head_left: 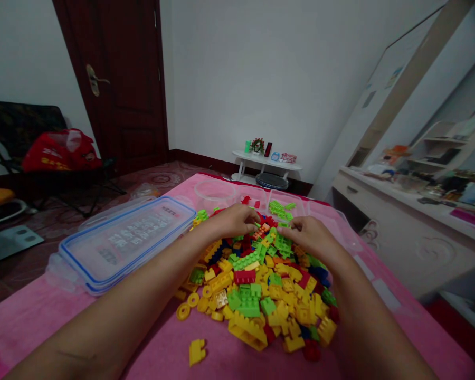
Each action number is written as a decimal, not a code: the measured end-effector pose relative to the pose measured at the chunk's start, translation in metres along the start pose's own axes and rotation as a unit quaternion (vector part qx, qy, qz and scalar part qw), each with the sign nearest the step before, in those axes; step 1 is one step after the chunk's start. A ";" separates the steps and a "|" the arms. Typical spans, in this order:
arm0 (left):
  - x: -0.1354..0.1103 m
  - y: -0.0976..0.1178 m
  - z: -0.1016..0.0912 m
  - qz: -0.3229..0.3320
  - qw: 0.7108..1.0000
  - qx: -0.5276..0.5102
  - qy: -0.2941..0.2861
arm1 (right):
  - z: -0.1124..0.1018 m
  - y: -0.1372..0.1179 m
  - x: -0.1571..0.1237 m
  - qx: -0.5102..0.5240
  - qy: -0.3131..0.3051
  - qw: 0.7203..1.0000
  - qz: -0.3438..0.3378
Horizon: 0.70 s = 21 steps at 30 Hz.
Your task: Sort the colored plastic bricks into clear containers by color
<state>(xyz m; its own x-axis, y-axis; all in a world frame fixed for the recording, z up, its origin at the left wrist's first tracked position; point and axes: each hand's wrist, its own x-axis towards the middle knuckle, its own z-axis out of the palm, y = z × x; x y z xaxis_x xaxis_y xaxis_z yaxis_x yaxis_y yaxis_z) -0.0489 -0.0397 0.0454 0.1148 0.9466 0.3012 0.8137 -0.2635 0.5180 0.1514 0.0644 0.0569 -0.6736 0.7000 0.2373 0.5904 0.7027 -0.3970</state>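
A large heap of plastic building blocks, mostly yellow and green with some red, blue and orange, lies on the pink tablecloth. My left hand reaches over the far side of the heap, its fingers curled together; a bit of green shows at the fingertips, but I cannot tell whether it is held. To its right, my right hand is at the heap's far right part with thumb and fingers pinched beside green blocks. What it grips, if anything, is too small to make out.
Behind the hands stand clear plastic containers, one holding green pieces, another red pieces. A blue-edged clear lid lies at the left. One yellow block sits apart near the front. A dresser stands on the right.
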 end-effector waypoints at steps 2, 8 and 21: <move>0.000 0.005 0.009 0.024 1.000 -0.011 0.001 | -0.001 0.001 0.001 0.053 0.006 0.999 0.001; 0.005 0.020 0.023 -0.014 0.961 -0.276 -0.030 | -0.001 -0.020 -0.004 0.280 -0.064 0.958 -0.011; 0.004 0.017 0.002 -0.102 0.977 -0.127 0.140 | -0.005 -0.023 -0.006 0.306 0.023 0.951 0.032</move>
<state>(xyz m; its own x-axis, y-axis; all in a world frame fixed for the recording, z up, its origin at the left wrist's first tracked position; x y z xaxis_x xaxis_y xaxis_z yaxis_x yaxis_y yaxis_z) -0.0333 -0.0398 0.0543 -0.2242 0.9061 0.3588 0.6315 -0.1453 0.7616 0.1442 0.0445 0.0689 -0.6163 0.7534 0.2294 0.2498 0.4632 -0.8503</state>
